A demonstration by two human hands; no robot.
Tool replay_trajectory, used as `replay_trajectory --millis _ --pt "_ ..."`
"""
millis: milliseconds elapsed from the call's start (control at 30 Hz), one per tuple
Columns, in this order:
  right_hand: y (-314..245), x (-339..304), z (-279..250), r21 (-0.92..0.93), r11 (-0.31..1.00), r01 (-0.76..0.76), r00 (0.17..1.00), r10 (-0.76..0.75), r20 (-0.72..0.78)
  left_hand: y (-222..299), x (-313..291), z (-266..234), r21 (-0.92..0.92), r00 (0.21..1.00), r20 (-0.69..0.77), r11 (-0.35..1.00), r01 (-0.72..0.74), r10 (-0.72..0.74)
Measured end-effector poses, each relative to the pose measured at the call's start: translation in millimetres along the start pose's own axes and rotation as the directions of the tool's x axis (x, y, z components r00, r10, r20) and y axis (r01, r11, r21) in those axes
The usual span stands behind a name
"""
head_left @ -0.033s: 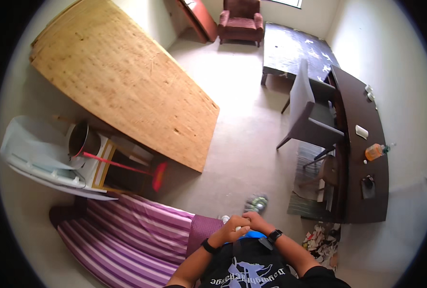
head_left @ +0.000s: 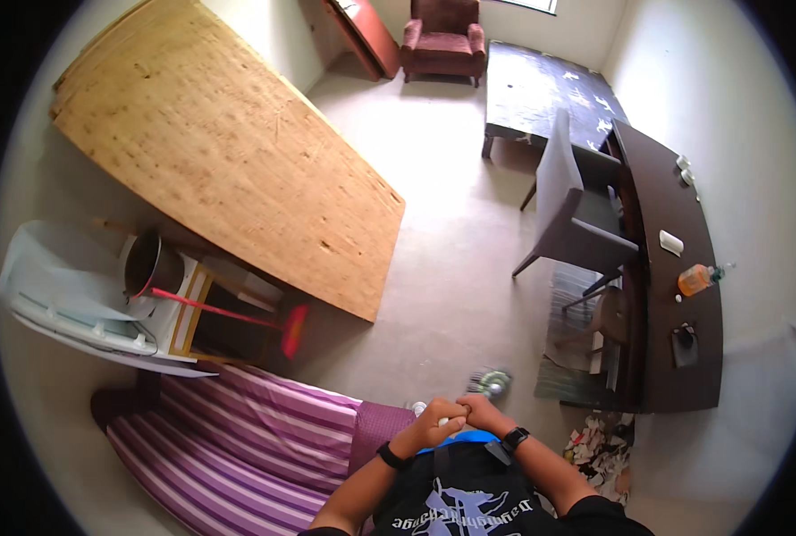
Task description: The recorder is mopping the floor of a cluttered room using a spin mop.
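My left hand [head_left: 431, 425] and my right hand [head_left: 485, 414] meet low in front of my black shirt, both closed with fingers curled in. A small pale bit of something [head_left: 446, 421] shows by the left hand; the rest of what they hold, if anything, is hidden. Just beyond the hands, a green, grey and white patterned object [head_left: 489, 382] lies at floor level, possibly a shoe; its kind is unclear. A white shape [head_left: 419, 408] peeks out beside the left hand. Each wrist wears a dark band.
A purple striped sofa [head_left: 264, 438] is at my left, with a red broom [head_left: 295, 330] and a pot [head_left: 154, 262] beyond it. Large wooden boards [head_left: 246, 161] lean ahead left. To the right are a grey chair [head_left: 559, 205], a dark desk [head_left: 670, 210] and a scrap pile [head_left: 599, 451].
The patterned object beyond my hands has shifted slightly to the right. The room has slid a little leftward in view; both hands stay closed together in nearly the same place.
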State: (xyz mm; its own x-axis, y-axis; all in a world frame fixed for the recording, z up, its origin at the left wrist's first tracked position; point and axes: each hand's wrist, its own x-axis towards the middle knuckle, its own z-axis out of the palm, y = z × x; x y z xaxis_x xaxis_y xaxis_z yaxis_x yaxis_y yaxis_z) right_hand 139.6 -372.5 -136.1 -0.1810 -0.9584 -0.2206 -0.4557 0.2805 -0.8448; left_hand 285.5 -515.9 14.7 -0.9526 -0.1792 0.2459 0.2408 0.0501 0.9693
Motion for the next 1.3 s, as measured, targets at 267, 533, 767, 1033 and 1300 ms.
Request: replay_trajectory --millis 267,533,767,1033,1300 --pt "-24 30 -45 -0.052 0.997 0.048 0.999 -0.047 0.020 25 31 -20 -0.052 0.995 0.023 0.994 -0.094 0.095" --pt "-65 191 -83 -0.056 0.917 0.395 0.909 -0.399 -0.123 53 100 -78 0.300 0.971 -0.076 0.933 -0.197 0.229" --pt "-22 288 -140 0.102 0.942 0.319 0.945 -0.307 -0.115 -3 202 -143 0.525 0.938 -0.209 0.841 -0.130 0.276" --pt "31 268 -228 0.290 0.957 0.029 0.983 0.026 -0.184 -99 323 -158 -0.223 0.972 -0.090 0.956 0.192 -0.217" --pt "140 255 -221 -0.242 0.953 -0.183 0.950 0.108 -0.294 -162 392 -145 -0.402 0.929 0.011 0.849 0.344 -0.371"
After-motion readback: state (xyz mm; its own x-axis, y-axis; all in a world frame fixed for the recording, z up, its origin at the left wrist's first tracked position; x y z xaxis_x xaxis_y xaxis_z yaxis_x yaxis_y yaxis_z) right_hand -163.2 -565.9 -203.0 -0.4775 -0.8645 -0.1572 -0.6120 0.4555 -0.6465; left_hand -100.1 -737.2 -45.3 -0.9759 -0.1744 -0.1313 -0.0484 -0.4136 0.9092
